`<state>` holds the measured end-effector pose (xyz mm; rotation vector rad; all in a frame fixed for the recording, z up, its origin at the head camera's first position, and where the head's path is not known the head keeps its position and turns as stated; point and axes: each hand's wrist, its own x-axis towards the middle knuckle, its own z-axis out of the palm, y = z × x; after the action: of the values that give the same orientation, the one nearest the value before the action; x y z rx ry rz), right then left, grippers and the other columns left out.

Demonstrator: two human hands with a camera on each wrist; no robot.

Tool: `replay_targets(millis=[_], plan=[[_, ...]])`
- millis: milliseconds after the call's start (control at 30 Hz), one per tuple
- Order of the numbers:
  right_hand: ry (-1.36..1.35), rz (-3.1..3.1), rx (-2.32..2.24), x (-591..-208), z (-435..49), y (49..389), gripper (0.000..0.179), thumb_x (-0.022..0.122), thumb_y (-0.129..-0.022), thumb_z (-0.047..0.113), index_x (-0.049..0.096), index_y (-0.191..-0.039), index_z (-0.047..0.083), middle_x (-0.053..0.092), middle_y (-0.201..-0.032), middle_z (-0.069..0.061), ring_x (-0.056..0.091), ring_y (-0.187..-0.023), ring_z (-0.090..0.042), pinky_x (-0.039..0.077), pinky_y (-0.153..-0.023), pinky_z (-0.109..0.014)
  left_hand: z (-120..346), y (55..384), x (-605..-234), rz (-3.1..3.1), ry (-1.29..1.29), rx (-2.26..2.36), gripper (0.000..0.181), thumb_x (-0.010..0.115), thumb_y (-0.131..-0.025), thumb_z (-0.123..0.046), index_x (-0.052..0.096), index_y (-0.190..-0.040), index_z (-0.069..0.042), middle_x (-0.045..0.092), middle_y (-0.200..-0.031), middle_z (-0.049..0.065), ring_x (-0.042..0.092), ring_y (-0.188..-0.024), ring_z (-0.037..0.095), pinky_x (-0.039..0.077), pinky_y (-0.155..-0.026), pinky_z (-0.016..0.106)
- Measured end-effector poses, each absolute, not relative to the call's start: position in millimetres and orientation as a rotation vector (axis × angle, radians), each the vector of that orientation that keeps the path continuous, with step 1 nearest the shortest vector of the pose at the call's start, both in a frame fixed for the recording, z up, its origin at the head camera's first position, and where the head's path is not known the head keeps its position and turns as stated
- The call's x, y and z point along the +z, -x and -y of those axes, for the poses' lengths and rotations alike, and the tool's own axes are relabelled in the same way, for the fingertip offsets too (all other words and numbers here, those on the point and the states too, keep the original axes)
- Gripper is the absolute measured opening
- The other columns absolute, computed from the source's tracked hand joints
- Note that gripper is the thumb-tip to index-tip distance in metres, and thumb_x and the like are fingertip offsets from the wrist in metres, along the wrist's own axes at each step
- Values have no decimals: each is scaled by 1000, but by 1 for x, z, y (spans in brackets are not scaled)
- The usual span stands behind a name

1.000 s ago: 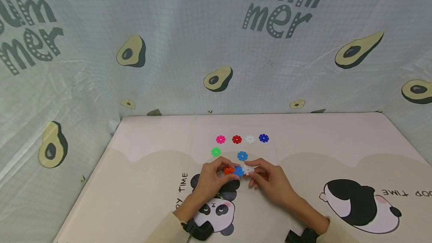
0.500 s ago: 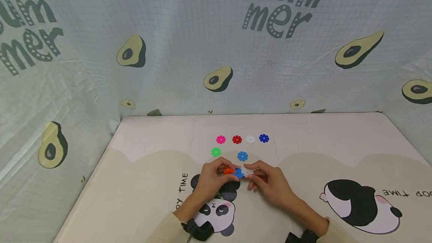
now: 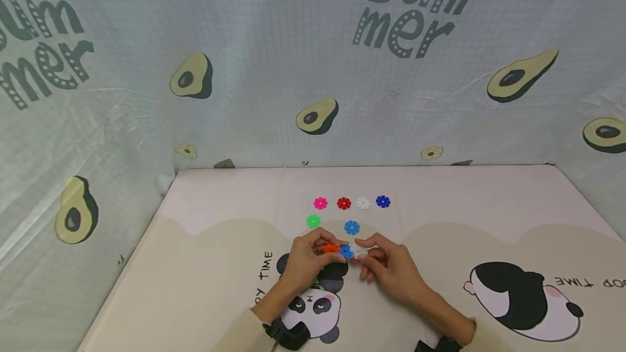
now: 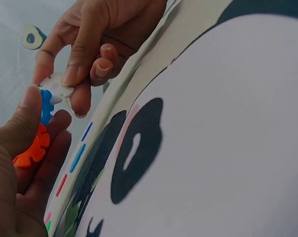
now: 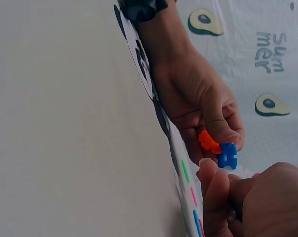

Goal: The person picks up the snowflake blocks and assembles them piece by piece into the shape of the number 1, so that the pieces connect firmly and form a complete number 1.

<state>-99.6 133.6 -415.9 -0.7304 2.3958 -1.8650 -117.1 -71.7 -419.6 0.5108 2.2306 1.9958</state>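
Note:
My left hand (image 3: 310, 259) pinches a joined pair of notched interlocking discs, with the thumb over the blue disc (image 4: 46, 106). The orange disc (image 4: 35, 148) sits on its other side, closer to the left palm. From the right, my right hand (image 3: 391, 265) pinches a white disc (image 4: 57, 86) between thumb and index finger. The white disc's edge meets the blue disc's edge, so the three form a short row. In the right wrist view, the right fingers hide most of the white disc (image 5: 241, 172). Both hands are held above the table.
Beyond the hands, loose discs lie flat: pink (image 3: 320, 203), red (image 3: 344, 203), white (image 3: 363, 203) and dark blue (image 3: 383, 201) at the back, green (image 3: 313, 221) and light blue (image 3: 352, 227) nearer. Printed cloth covers the table (image 3: 195, 287); a curtain (image 3: 254, 69) hangs behind.
The white disc in my right fingers has tilted and dropped slightly at the blue disc's edge. My left hand stays almost still; the loose discs stay in place.

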Motion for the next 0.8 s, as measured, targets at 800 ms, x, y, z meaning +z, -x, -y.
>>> replay_targets(millis=[800], plan=[[854, -2377, -1860, -429, -136, 104, 22, 57, -88, -15, 56, -108, -7, 70, -78, -16, 56, -43, -20, 48, -42, -27, 73, 127, -444, -2149, -508, 2042, 19, 76, -77, -1, 62, -89, -1, 72, -98, 9, 70, -84, 19, 54, -75, 28]])
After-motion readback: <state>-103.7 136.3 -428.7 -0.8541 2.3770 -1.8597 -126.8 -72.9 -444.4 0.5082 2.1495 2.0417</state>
